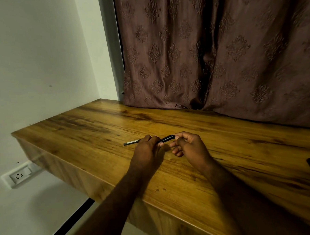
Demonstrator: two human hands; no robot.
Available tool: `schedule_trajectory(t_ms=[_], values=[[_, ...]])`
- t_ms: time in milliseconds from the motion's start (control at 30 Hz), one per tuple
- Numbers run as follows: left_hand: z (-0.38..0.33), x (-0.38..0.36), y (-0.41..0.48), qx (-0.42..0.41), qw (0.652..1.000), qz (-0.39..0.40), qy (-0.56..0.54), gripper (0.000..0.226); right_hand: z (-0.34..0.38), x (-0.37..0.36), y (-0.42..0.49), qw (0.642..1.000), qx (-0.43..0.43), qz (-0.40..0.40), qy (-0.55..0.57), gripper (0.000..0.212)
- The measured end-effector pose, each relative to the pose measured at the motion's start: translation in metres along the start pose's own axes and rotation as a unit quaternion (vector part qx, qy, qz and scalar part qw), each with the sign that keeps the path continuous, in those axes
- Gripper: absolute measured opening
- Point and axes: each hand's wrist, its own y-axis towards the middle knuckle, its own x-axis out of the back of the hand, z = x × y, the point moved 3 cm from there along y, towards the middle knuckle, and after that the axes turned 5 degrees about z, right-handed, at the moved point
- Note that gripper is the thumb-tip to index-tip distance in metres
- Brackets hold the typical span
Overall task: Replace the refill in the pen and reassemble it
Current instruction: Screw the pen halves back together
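Both hands on the pen, its length running crosswise between them.

The left hand (147,150) curls over the pen's middle; the right hand (190,146) pinches the dark end between thumb and forefinger, its other fingers loosely bent. The pen (166,138) is low over the tabletop (241,158), its long axis left to right and the right end angled slightly away. A grey end (131,142) juts out beyond the left hand, and whether it joins the dark part is hidden. Any twist or pull would likely run along that axis.
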Motion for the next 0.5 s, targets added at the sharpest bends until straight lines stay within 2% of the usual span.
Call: schedule_trajectory(t_ms=[267, 367, 500], values=[[-0.0001, 0.0004, -0.0003, -0.010, 1.000, -0.011, 0.005, 0.037, -0.0027, -0.0018, 0.0000, 0.975, 0.064, 0.020, -0.213, 0.024], [-0.0036, 0.0026, -0.0017, -0.014, 1.000, -0.016, -0.003, 0.044, 0.0010, -0.0007, -0.0016, 0.963, 0.084, 0.026, -0.255, 0.022], [-0.0064, 0.0055, -0.0026, -0.011, 1.000, -0.020, -0.017, 0.049, 0.0013, 0.0007, 0.0001, 0.954, 0.081, 0.009, -0.287, 0.033]])
